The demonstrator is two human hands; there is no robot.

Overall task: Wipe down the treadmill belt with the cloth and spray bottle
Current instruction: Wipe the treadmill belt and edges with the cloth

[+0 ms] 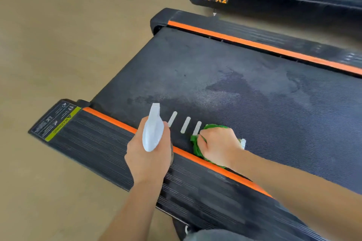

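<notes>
Cloth [197,146] on belt [254,103], bottle [153,131] above.

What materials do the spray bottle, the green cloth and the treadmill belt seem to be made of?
Spray bottle: likely plastic, pale, translucent, smooth, slightly glossy. Green cloth: soft fabric, since it bunches into folds under the right hand. Treadmill belt: probably rubber or PVC, matte black with a fine woven-looking texture.
</notes>
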